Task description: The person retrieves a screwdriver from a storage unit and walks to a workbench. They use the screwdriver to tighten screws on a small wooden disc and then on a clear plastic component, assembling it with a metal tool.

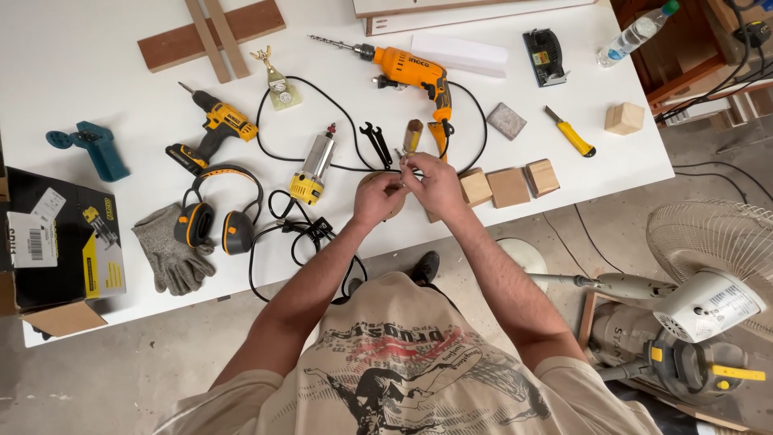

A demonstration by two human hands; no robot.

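My left hand and my right hand meet over the near edge of the white table, fingertips pinched together on a small metal part too small to make out. A round wooden piece lies partly hidden under my left hand. Just beyond my fingers lie two black wrenches, a wooden-handled tool and a yellow-and-silver rotary tool with a black cord.
An orange corded drill, a yellow cordless drill, ear muffs, grey gloves, wooden blocks, a yellow utility knife and a cardboard box sit on the table. A fan stands at the right.
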